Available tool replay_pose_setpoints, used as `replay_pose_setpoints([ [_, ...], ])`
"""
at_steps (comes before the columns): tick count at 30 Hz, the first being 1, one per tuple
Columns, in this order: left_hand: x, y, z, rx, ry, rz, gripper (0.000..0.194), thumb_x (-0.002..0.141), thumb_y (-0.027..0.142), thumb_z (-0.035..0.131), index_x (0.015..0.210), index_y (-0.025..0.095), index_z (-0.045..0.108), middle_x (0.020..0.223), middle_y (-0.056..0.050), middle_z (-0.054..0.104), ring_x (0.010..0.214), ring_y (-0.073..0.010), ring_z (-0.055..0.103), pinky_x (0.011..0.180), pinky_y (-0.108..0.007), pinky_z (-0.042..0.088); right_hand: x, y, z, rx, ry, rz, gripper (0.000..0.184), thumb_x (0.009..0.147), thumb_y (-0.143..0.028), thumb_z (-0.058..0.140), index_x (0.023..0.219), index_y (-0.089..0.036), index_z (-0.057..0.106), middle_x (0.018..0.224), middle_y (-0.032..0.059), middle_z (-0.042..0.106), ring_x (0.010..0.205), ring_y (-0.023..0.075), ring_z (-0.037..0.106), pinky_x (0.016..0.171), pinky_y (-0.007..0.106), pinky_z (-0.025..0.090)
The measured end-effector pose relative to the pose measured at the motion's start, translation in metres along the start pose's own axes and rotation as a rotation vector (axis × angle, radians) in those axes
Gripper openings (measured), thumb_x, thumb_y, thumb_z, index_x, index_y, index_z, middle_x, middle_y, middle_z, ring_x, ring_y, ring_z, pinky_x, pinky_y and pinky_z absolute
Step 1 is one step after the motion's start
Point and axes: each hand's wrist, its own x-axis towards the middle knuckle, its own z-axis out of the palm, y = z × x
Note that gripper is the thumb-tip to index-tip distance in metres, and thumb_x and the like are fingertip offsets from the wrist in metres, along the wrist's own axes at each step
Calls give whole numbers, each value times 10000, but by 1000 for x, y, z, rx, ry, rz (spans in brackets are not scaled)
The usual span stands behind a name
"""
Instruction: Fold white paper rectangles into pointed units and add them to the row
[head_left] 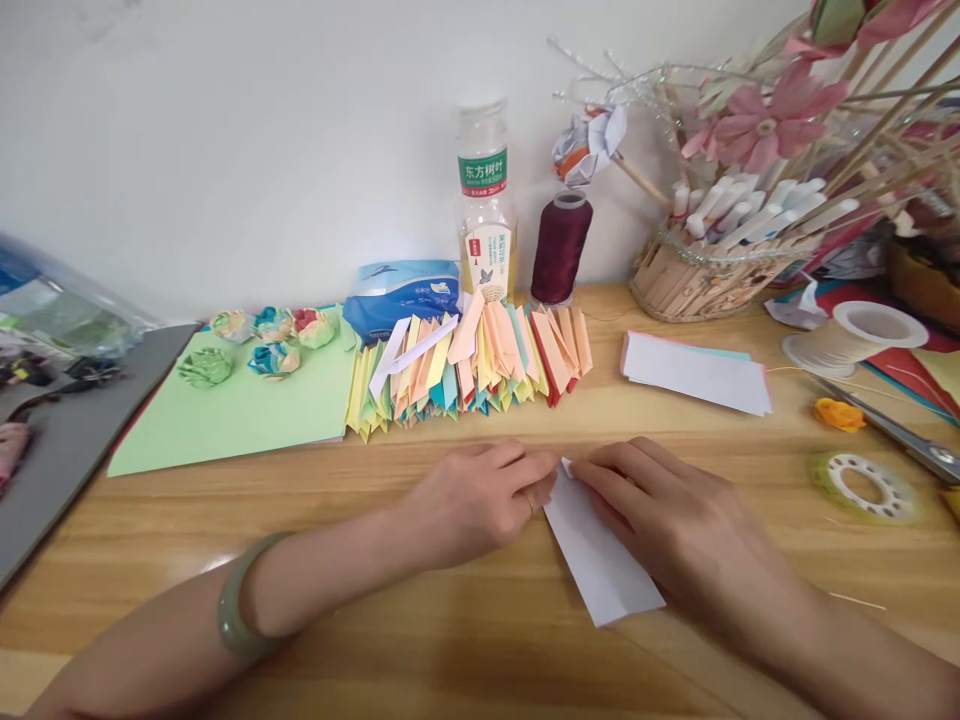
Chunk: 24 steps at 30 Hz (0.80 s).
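A white paper strip [600,560] lies slanted on the wooden table, its far end between my two hands. My left hand [487,495] pinches the far left corner, fingers pressed together. From the other side, my right hand [667,510] has its fingers closed on the far edge, where a small corner is turned over. Beyond my hands stands a dense row of folded paper pieces [465,360] in yellow, peach, teal and red. A stack of white paper strips [694,372] lies behind my right hand.
Paper flowers [274,358] rest on green sheets [240,430] at left. A tissue pack [405,295], bottle [484,210] and thread cone [561,245] stand along the wall. At right are a marker basket [697,275], string spool [847,340], tape roll [862,487] and scissors [900,430].
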Motion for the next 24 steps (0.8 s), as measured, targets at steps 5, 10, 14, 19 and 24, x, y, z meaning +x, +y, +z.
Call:
replay_pose_setpoints([
  [5, 2, -2, -3, -17, -1, 19, 228, 936, 149, 463, 865, 114, 677, 1079, -35, 667, 818, -150, 605, 633, -267, 555, 2, 1, -3, -70, 27, -96, 310, 883, -57, 321, 904, -104, 627, 781, 102, 607, 693, 204, 548, 574, 314, 477],
  [10, -1, -3, -4, 6, -6, 73, 218, 922, 130, 481, 850, 124, 687, 1079, -44, 671, 813, -161, 610, 627, -274, 559, 4, 1, -5, -115, 31, -179, 360, 895, -41, 272, 903, -78, 630, 760, 112, 604, 683, 205, 545, 574, 323, 474],
  [14, -2, -4, -3, 11, -32, 82, 183, 916, 129, 497, 911, 124, 680, 1079, -67, 668, 843, -158, 612, 663, -275, 557, 5, 1, -4, -106, 24, -194, 351, 904, -52, 282, 880, -89, 631, 752, 105, 597, 687, 200, 542, 582, 318, 472],
  [19, -2, -3, -2, 15, -37, 80, 203, 924, 130, 479, 894, 117, 680, 1058, -76, 672, 819, -150, 610, 635, -267, 549, 6, 1, -5, -125, 35, -218, 350, 894, -37, 292, 861, -94, 636, 737, 103, 598, 685, 203, 541, 581, 321, 470],
  [24, -2, -1, -1, 29, 9, 67, 186, 916, 125, 495, 892, 109, 679, 1036, -60, 682, 774, -148, 601, 588, -261, 537, 8, -1, -8, -167, 61, -270, 410, 890, -9, 253, 801, -85, 646, 732, 116, 615, 667, 204, 547, 558, 322, 476],
])
